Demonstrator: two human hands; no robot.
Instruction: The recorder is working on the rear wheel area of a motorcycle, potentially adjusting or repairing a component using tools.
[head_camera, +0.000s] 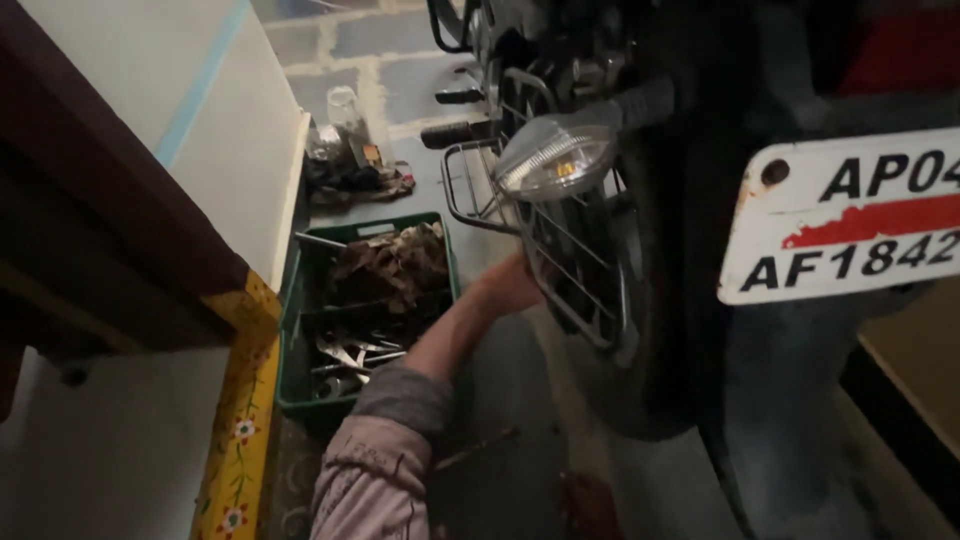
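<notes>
Beside the rear wheel (640, 300) of a parked motorcycle (700, 120), the person's left hand (510, 285) reaches forward from a rolled grey sleeve (385, 440) and meets the chrome side guard (565, 265), a rack of thin metal bars that stands against the wheel. The fingers go behind the bars and are hidden, so whether the hand grips the guard or only rests on it cannot be told. The right hand (590, 505) lies low near the bottom edge, dim and blurred on the concrete floor (520, 380); how far it is spread cannot be told either. Above the left hand hangs a clear turn-signal lamp (555, 155) on a black stalk. Left of the arm sits a green plastic crate (295, 330) holding spanners (350, 355) and brown rags (395, 265). A white number plate (850, 215) fills the right side.
</notes>
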